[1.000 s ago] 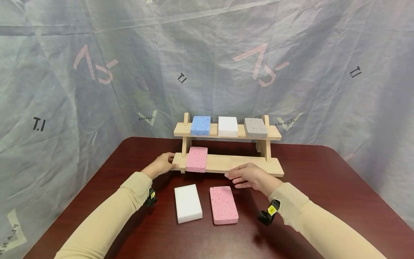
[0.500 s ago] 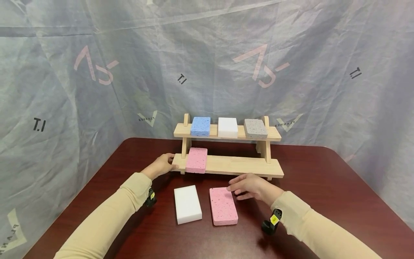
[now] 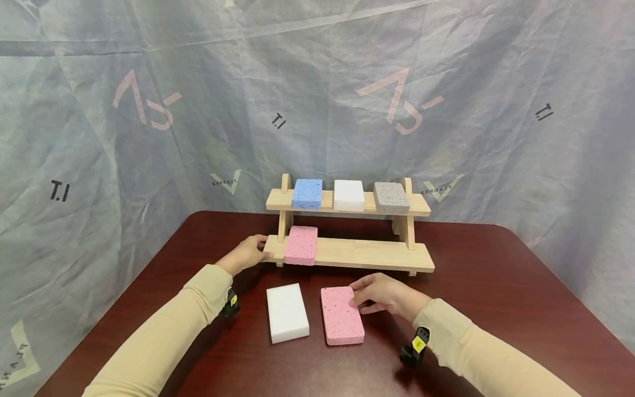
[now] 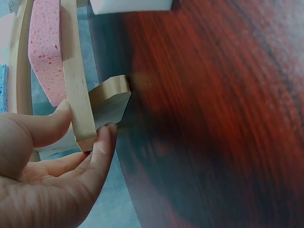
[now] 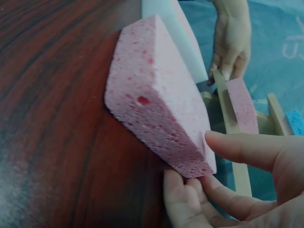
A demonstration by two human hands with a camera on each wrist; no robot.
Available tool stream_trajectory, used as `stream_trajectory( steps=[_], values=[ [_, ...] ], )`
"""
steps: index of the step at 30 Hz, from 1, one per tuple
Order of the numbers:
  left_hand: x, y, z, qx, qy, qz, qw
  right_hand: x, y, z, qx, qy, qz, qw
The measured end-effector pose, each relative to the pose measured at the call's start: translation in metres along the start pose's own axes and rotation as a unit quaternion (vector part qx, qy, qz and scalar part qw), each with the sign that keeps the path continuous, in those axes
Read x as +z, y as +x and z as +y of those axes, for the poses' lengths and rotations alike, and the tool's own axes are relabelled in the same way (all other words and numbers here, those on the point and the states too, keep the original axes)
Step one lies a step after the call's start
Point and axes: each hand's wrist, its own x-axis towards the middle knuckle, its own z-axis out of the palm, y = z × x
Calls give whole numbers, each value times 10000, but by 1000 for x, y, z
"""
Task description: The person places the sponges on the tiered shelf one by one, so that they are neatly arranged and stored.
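My left hand point(image 3: 245, 255) grips the left end of the lower board of a two-tier wooden shelf point(image 3: 369, 252); the left wrist view has the thumb on top and fingers beneath. On the table, a pink sponge point(image 3: 341, 318) lies flat in front of the shelf. My right hand point(image 3: 386, 293) pinches its far right corner, thumb on the upper face and fingers against the edge, as the right wrist view shows. A white sponge block point(image 3: 288, 313) lies left of it. Another pink sponge point(image 3: 301, 245) rests on the lower board, near my left hand.
On the upper board sit a blue sponge point(image 3: 307, 193), a white block point(image 3: 349, 195) and a grey sponge point(image 3: 391, 196). The dark red wooden table point(image 3: 496, 286) backs onto a hanging grey cloth point(image 3: 317, 82).
My right hand has come down from the lower board's front edge to the pink sponge on the table, and its thumb now lies on it. The left hand has stayed at the shelf end.
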Motion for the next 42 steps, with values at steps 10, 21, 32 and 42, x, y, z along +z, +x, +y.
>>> stream_trajectory(
  steps=[10,21,32,42],
  values=[
    [1,0,3,-34,-13,54,10000,9,2,1,-6,-251,446,9987],
    [0,0,-1,-11,63,60,10000,9,-1,-1,-39,-85,444,9990],
    [1,-2,3,16,84,116,9999,7,-4,-1,8,88,385,9992],
    [0,1,1,-46,54,74,9999,4,-4,-2,-147,195,298,9993]
  ],
)
